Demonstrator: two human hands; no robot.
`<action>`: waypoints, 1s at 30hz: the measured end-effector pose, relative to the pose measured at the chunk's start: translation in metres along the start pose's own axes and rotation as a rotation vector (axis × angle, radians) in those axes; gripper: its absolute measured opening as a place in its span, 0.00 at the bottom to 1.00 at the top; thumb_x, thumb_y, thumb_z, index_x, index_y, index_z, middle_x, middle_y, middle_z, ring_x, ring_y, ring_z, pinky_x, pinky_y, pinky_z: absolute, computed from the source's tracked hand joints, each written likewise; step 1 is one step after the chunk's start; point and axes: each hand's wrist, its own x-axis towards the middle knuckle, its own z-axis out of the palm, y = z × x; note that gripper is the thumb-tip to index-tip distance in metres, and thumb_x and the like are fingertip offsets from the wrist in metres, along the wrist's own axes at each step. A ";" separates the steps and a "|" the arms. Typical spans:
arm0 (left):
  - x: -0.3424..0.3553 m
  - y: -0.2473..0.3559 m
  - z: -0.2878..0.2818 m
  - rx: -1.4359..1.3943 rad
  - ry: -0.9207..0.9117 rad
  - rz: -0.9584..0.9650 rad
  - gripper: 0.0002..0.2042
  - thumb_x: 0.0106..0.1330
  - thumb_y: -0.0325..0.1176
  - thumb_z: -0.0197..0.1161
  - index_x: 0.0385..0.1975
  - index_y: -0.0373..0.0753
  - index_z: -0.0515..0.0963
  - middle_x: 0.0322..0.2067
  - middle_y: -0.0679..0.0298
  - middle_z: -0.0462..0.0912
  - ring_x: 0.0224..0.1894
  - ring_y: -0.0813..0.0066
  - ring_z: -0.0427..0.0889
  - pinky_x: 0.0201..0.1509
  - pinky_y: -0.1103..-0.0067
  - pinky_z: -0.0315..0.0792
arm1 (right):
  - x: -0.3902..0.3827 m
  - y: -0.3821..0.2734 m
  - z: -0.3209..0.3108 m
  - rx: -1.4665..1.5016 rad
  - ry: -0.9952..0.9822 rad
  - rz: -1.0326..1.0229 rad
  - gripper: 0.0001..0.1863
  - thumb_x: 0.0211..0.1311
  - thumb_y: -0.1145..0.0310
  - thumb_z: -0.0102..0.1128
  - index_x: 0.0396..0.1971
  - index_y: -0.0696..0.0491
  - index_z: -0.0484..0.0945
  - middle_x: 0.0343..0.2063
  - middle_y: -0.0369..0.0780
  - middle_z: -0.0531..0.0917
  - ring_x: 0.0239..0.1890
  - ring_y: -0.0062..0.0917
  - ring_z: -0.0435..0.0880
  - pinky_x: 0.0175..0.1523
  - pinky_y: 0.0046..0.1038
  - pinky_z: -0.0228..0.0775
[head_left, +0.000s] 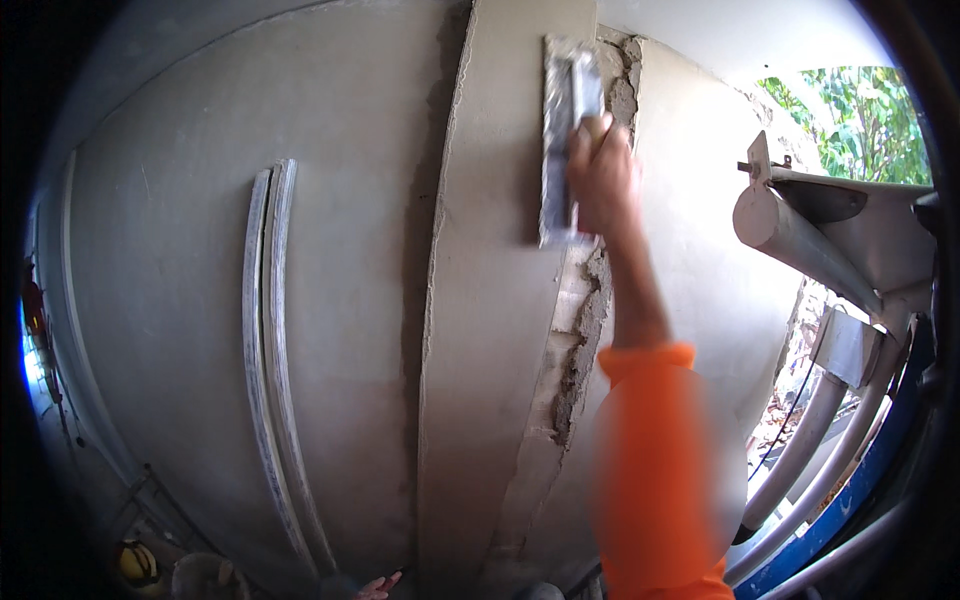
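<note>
My right hand (608,178), at the end of an orange sleeve, is closed round the handle of a plastering trowel (560,150). The trowel's long metal blade stands upright against the smooth plaster strip (500,160), high on the wall, and its edges carry wet plaster. Motion blurs both hand and blade. Just right of the blade runs a rough gap (585,340) with exposed masonry and ragged mortar. Low at the bottom edge, only the fingers of my left hand (376,588) show, curled beside a small dark thing that I cannot identify.
Two long, pale straightedges (268,300) lean on the grey wall (345,250) at left. Metal pipes (810,250) and a blue bar (820,525) stand at right, near an opening with foliage (860,110). A bucket (205,578) and a yellow object (138,562) sit lower left.
</note>
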 end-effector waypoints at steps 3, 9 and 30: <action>-0.002 0.002 0.001 -0.021 0.004 0.011 0.10 0.81 0.25 0.54 0.55 0.33 0.79 0.66 0.43 0.77 0.71 0.40 0.73 0.76 0.51 0.65 | -0.105 -0.019 0.004 0.118 -0.048 -0.009 0.14 0.74 0.62 0.60 0.49 0.56 0.75 0.31 0.55 0.85 0.32 0.56 0.88 0.37 0.48 0.81; -0.004 0.006 0.002 -0.056 0.005 0.017 0.10 0.81 0.25 0.54 0.55 0.33 0.79 0.66 0.43 0.77 0.71 0.40 0.73 0.76 0.51 0.65 | -0.103 -0.031 -0.018 0.224 0.032 0.066 0.12 0.73 0.65 0.59 0.45 0.58 0.73 0.27 0.59 0.84 0.32 0.60 0.86 0.38 0.55 0.78; -0.015 0.011 0.001 -0.213 0.058 0.047 0.11 0.81 0.26 0.54 0.57 0.33 0.78 0.67 0.43 0.76 0.72 0.37 0.71 0.77 0.49 0.63 | -0.243 -0.038 -0.032 0.324 -0.125 0.184 0.15 0.72 0.70 0.61 0.52 0.61 0.73 0.35 0.58 0.82 0.36 0.56 0.85 0.40 0.47 0.77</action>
